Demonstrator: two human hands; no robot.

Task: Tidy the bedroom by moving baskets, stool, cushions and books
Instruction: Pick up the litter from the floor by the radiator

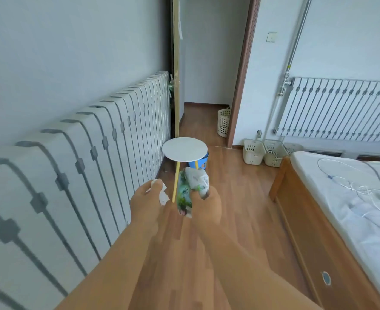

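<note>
stool (184, 150) by radiator (77, 175) on left; bed (341, 209) right, baskets (262, 154) behind.

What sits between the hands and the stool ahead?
Only bare floor. But both hands are full: the left hand holds crumpled paper, the right hand a plastic wrapper. The stool stands beside the radiator.

A long white radiator (77, 166) runs along the left wall, and a second radiator (338, 108) hangs at upper right. An open door (176, 63) stands at top centre. At lower right, a wooden bed (314, 231) carries a white cable (349, 177). Wood floor (240, 198) fills the middle.
</note>
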